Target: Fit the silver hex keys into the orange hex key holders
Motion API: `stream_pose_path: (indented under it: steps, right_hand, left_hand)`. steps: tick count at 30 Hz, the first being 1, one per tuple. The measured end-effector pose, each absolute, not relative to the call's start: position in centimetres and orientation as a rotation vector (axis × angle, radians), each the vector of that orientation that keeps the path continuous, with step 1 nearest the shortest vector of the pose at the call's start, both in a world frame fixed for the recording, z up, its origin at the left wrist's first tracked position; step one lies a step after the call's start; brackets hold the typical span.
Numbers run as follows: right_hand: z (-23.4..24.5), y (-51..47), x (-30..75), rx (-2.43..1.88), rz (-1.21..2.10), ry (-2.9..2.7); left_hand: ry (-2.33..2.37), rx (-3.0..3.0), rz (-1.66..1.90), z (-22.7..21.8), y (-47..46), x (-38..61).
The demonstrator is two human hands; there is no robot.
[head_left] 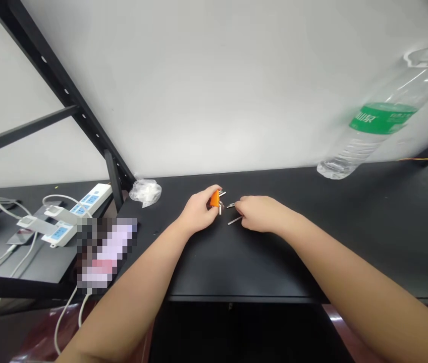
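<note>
My left hand (201,209) is closed around an orange hex key holder (214,198), with several short metal ends sticking out of its right side. Just to the right, the fingers of my right hand (256,214) are pinched together over thin silver hex keys (231,205). Another slim metal key (234,220) juts out to the left below those fingertips. The fingers hide how many keys lie beneath them. A narrow gap separates the two hands above the black tabletop (232,267).
A large clear bottle (382,118) with a green label stands at the back right. A crumpled clear plastic bag (146,192) lies at the back left. Left of my arm are a blurred-out phone (110,254) and a white power strip (93,199) with cables. Black shelf posts (60,80) rise at left.
</note>
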State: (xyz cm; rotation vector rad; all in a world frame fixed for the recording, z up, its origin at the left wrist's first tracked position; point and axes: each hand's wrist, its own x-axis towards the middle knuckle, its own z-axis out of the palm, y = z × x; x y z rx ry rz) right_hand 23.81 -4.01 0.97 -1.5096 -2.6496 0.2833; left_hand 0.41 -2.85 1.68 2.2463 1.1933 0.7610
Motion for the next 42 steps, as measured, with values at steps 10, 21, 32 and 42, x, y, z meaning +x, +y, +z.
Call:
stream_pose_path:
  steps: [10, 21, 32, 42]
  right_hand:
    - [4.9, -3.9, 25.3, -1.271, 0.471, -2.322]
    - [4.7, -4.2, 24.6, -1.134, 0.378, -2.23]
    - [5.1, -4.9, 24.1, -1.124, 0.58, -2.253]
    - [2.6, -3.4, 22.7, -1.046, 1.312, -1.829]
  left_hand:
    - [1.243, 2.234, 0.771, 1.7, -2.6, 0.2]
    - [1.251, 2.187, 0.806, 1.5, -2.8, 0.6]
    - [1.305, 2.291, 0.785, 1.5, -2.4, 0.1]
    - [1.092, 2.408, 0.775, 1.4, -3.2, 1.0]
